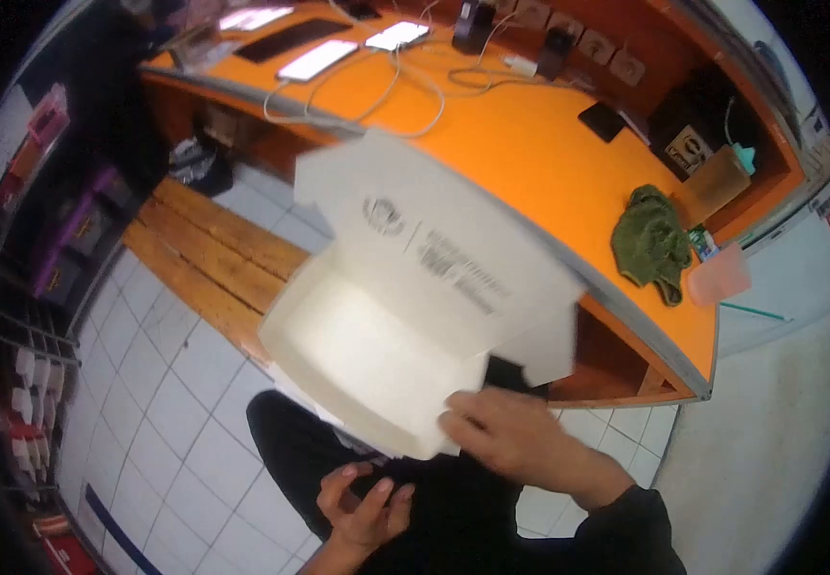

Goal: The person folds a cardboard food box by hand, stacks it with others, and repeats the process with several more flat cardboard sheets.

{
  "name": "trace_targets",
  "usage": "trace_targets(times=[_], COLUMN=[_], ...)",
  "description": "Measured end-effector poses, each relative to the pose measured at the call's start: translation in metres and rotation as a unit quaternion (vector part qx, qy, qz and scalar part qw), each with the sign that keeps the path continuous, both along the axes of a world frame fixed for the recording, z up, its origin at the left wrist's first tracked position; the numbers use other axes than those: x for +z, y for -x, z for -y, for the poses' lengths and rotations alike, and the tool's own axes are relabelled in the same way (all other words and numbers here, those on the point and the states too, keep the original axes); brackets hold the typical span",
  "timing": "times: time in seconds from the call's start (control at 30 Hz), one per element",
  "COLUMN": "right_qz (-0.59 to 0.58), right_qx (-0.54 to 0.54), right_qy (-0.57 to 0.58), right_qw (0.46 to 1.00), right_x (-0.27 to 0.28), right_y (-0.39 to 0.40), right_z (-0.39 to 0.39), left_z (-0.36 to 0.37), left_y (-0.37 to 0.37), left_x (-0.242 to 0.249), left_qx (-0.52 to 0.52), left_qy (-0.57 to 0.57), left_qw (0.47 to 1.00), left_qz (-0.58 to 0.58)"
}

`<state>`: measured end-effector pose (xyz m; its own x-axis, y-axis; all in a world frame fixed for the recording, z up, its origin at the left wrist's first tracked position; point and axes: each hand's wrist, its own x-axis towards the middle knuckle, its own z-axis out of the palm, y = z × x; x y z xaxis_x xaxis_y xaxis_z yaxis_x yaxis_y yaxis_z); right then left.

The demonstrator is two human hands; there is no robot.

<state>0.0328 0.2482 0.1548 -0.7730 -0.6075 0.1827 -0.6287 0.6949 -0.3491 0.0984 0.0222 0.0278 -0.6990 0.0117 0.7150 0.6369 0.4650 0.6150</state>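
Note:
A white cardboard food box (pixel 367 345) with its printed lid (pixel 434 240) folded open tilts in front of me, above my lap. My right hand (pixel 515 441) grips the box at its near right corner, fingers closed over the wall. Below the box, my left hand (pixel 367 503) is apart from it, palm up with the fingers spread and curled a little. No object shows in that hand. The inside of the box is bare and pale.
An orange counter (pixel 520 144) carries phones (pixel 317 60), white cables (pixel 443 105), a green cap (pixel 647 240) and a pink cup (pixel 719 275). A wooden bench (pixel 209 259) stands at left on white tiles. A rack (pixel 36 393) with stacked boxes is farther left.

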Motion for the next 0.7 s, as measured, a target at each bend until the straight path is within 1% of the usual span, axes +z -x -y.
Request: trace_targets(times=[0.03,0.07,0.1,0.13,0.17,0.2,0.23,0.27,0.33,0.4,0.43,0.5,0.53,0.6,0.67,0.7], right_qz=[0.007,-0.065,-0.076,-0.136,-0.143,-0.181,-0.203,-0.172,-0.165,-0.124,-0.128,-0.103,-0.104,-0.066,-0.111,-0.166], right_qx=[-0.036,-0.071,-0.138,-0.155,-0.212,-0.204,-0.181,-0.208,-0.273,-0.294,-0.289,-0.33,-0.325,-0.365,-0.381,-0.359], right_qy=[-0.026,-0.014,-0.036,-0.035,-0.034,-0.018,0.032,0.023,-0.026,-0.063,-0.06,-0.109,-0.106,-0.139,-0.124,-0.137], right_qw=[0.999,0.995,0.987,0.978,0.966,0.962,0.962,0.962,0.947,0.946,0.947,0.932,0.934,0.918,0.91,0.908], right_x=[0.026,0.034,0.046,0.05,0.062,0.069,0.067,0.072,0.069,0.057,0.055,0.054,0.055,0.05,0.048,0.044], right_y=[0.003,0.008,0.017,0.034,0.052,0.075,0.097,0.114,0.145,0.175,0.18,0.188,0.19,0.195,0.183,0.179], right_z=[-0.01,-0.024,-0.036,-0.055,-0.07,-0.087,-0.111,-0.13,-0.166,-0.216,-0.23,-0.249,-0.259,-0.274,-0.271,-0.284], left_z=[0.002,0.004,0.005,0.003,0.001,0.0,-0.001,-0.003,-0.005,-0.007,-0.006,-0.004,-0.004,0.0,0.005,0.008], left_y=[0.001,0.003,0.007,0.011,0.014,0.015,0.016,0.013,0.007,0.005,0.006,0.004,0.002,0.001,0.002,0.004], left_x=[0.001,0.002,0.004,0.008,0.01,0.011,0.011,0.01,0.008,0.012,0.015,0.012,0.011,0.007,0.001,0.005], left_qx=[-0.005,-0.012,-0.019,-0.018,-0.021,-0.032,-0.041,-0.042,-0.065,-0.074,-0.087,-0.083,-0.083,-0.077,-0.056,-0.052], left_qy=[-0.004,0.006,0.018,0.016,0.014,0.018,0.024,0.023,-0.035,-0.021,-0.008,-0.008,-0.022,-0.035,-0.046,-0.042], left_qw=[1.0,1.0,0.999,0.999,0.999,0.998,0.996,0.996,0.983,0.985,0.986,0.986,0.983,0.978,0.977,0.98], left_qz=[-0.017,0.0,0.02,0.029,0.021,0.049,0.079,0.074,0.165,0.151,0.142,0.143,0.163,0.191,0.2,0.189])
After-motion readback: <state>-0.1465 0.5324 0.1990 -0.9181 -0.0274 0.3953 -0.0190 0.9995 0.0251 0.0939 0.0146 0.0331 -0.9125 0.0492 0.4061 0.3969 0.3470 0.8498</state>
